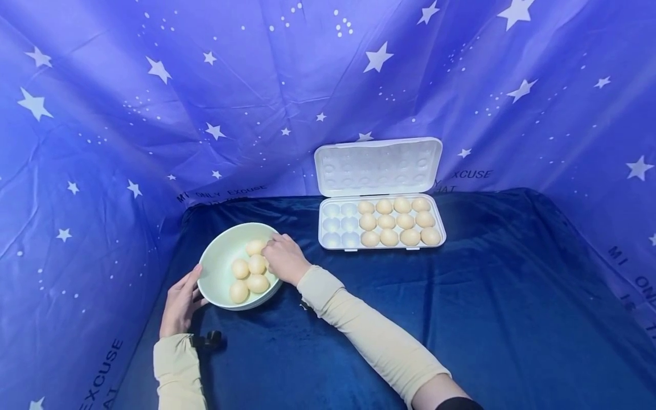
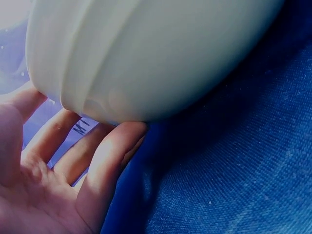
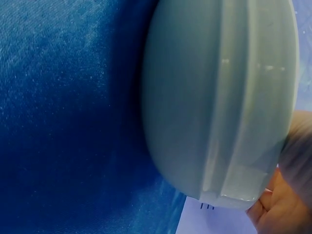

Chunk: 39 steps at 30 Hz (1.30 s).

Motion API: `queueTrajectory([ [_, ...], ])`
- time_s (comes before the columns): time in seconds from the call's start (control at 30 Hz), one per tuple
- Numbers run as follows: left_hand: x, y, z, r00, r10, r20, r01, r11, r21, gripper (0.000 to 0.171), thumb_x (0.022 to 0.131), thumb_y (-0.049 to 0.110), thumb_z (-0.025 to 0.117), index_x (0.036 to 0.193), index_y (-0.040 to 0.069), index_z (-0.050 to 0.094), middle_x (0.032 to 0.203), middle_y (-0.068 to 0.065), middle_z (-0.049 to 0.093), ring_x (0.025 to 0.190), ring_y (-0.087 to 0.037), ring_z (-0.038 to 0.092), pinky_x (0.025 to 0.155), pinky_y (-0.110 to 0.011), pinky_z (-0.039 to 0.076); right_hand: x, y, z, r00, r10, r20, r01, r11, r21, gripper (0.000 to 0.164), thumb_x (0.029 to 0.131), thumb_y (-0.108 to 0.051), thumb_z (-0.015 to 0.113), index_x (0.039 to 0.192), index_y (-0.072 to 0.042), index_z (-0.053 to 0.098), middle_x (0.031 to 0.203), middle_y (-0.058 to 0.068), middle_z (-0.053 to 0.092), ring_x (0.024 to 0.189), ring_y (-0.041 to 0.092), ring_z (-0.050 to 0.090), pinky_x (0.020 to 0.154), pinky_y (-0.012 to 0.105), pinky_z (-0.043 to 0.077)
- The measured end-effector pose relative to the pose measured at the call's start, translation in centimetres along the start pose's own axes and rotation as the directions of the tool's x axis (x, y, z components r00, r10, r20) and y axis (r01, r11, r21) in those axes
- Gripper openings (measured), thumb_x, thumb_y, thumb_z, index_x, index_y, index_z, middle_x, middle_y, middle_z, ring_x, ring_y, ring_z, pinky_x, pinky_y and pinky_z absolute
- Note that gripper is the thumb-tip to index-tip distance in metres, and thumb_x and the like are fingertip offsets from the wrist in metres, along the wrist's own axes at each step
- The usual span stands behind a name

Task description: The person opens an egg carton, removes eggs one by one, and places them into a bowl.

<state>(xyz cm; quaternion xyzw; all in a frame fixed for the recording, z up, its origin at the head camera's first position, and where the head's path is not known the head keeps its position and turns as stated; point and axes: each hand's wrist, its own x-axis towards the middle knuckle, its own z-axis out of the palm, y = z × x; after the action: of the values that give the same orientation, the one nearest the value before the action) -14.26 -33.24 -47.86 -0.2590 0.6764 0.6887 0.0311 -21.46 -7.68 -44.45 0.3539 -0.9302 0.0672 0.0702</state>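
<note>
A starry blue-violet curtain (image 1: 287, 85) is hanging behind and beside the table (image 1: 487, 285), black lettering (image 1: 474, 173) running along its lower part. Dark-blue cloth (image 1: 318, 341) is covering the table, creasing lightly and catching a soft sheen; it could be slipping or bunching if the bowl gets shoved. Near the far edge, right of the middle, a white egg carton (image 1: 332, 225) is standing with its lid (image 1: 379, 168) raised; a bump could be bringing that lid down on the twelve eggs (image 1: 404, 220) sitting in its four right-hand columns. Toward the left edge, a pale-green bowl (image 1: 217, 262) is holding at least five loose eggs (image 1: 257, 263); too much weight on its rim could be tipping it. The left hand (image 1: 181, 299) is bracing the bowl's outer wall with spread fingers, a support that could be giving way. The right hand (image 1: 288, 259) is reaching over the opposite rim; whether its fingers are gripping an egg, I cannot tell. A smooth shell could be slipping from a loose pinch, cracking against its neighbours, or splitting under a hard squeeze.
</note>
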Motion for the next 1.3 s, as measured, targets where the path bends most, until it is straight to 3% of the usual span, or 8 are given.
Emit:
queueTrajectory([
  [0.1, 0.1, 0.0, 0.1, 1.0, -0.005, 0.008, 0.005, 1.0, -0.001, 0.059, 0.094, 0.051, 0.064, 0.142, 0.018, 0.053, 0.09, 0.023, 0.067, 0.087, 0.004, 0.067, 0.073, -0.025, 0.059, 0.0, 0.1, 0.1, 1.0, 0.007, -0.013, -0.007, 1.0, -0.006, 0.007, 0.086, -0.016, 0.071, 0.09, -0.016, 0.077, 0.095, -0.001, 0.073, 0.107, 0.017, 0.06, 0.086, 0.028, 0.044],
  [0.3, -0.1, 0.0, 0.1, 1.0, -0.012, 0.006, 0.013, 1.0, -0.02, 0.03, 0.095, 0.048, 0.064, 0.119, 0.031, 0.065, 0.09, 0.023, 0.067, 0.088, 0.003, 0.067, 0.073, -0.025, 0.058, -0.1, 0.2, 0.4, 1.0, 0.006, -0.018, -0.006, 1.0, -0.006, 0.01, 0.088, -0.015, 0.066, 0.086, -0.013, 0.076, 0.092, 0.001, 0.073, 0.107, 0.018, 0.059, 0.086, 0.028, 0.044],
  [0.5, -0.2, 0.2, 0.3, 1.0, 0.005, 0.013, -0.005, 1.0, 0.005, 0.055, 0.095, 0.05, 0.063, 0.14, 0.021, 0.055, 0.091, 0.024, 0.067, 0.088, 0.004, 0.066, 0.074, -0.024, 0.058, -0.5, 0.6, -0.1, 0.999, -0.024, -0.027, 0.025, 1.0, 0.018, 0.011, 0.09, -0.015, 0.066, 0.09, -0.013, 0.076, 0.101, 0.001, 0.072, 0.109, 0.018, 0.06, 0.087, 0.029, 0.047],
  [0.77, -0.2, 0.1, 0.2, 1.0, 0.007, 0.003, -0.007, 1.0, 0.018, 0.06, 0.094, 0.051, 0.064, 0.143, 0.019, 0.054, 0.091, 0.023, 0.068, 0.088, 0.003, 0.067, 0.073, -0.025, 0.058, -1.2, 2.1, -1.1, 0.991, -0.119, -0.064, 0.128, 0.979, 0.161, 0.016, 0.093, -0.012, 0.064, 0.102, -0.006, 0.075, 0.115, 0.005, 0.068, 0.11, 0.02, 0.058, 0.098, 0.027, 0.048],
  [0.87, -0.3, -0.1, 0.1, 1.0, 0.005, 0.009, -0.005, 1.0, 0.022, 0.063, 0.094, 0.051, 0.063, 0.146, 0.016, 0.05, 0.091, 0.023, 0.067, 0.088, 0.003, 0.067, 0.073, -0.025, 0.058, -1.4, 3.0, -1.6, 0.992, -0.104, -0.069, 0.115, 0.974, 0.194, 0.018, 0.094, -0.012, 0.062, 0.106, -0.006, 0.074, 0.117, 0.005, 0.067, 0.108, 0.02, 0.057, 0.095, 0.027, 0.049],
  [0.97, -0.3, -0.2, 0.0, 1.0, 0.006, 0.019, -0.006, 1.0, 0.003, 0.039, 0.095, 0.05, 0.063, 0.129, 0.03, 0.063, 0.091, 0.023, 0.068, 0.088, 0.003, 0.067, 0.073, -0.025, 0.058, -1.6, 4.2, -2.3, 0.993, -0.075, -0.088, 0.092, 0.974, 0.206, 0.02, 0.095, -0.012, 0.062, 0.109, -0.005, 0.073, 0.118, 0.005, 0.067, 0.108, 0.021, 0.057, 0.096, 0.029, 0.049],
  [1.1, -0.3, -0.2, -0.1, 1.0, 0.005, 0.029, -0.005, 1.0, -0.01, 0.018, 0.095, 0.048, 0.063, 0.108, 0.037, 0.068, 0.09, 0.022, 0.069, 0.087, 0.002, 0.067, 0.072, -0.025, 0.058, -2.3, 6.4, -3.2, 0.995, -0.02, -0.099, 0.041, 0.976, 0.216, 0.022, 0.094, -0.013, 0.064, 0.11, -0.002, 0.072, 0.117, 0.009, 0.067, 0.11, 0.025, 0.058, 0.099, 0.033, 0.048],
  [1.3, -0.4, -0.1, 0.1, 1.0, 0.002, 0.021, -0.002, 1.0, 0.01, 0.049, 0.095, 0.05, 0.062, 0.137, 0.025, 0.058, 0.091, 0.024, 0.068, 0.087, 0.004, 0.066, 0.072, -0.023, 0.057, -3.6, 10.4, -3.9, 0.991, 0.1, -0.084, -0.083, 0.98, 0.182, 0.026, 0.091, -0.014, 0.067, 0.113, 0.0, 0.071, 0.116, 0.013, 0.066, 0.112, 0.029, 0.059, 0.097, 0.038, 0.051],
])
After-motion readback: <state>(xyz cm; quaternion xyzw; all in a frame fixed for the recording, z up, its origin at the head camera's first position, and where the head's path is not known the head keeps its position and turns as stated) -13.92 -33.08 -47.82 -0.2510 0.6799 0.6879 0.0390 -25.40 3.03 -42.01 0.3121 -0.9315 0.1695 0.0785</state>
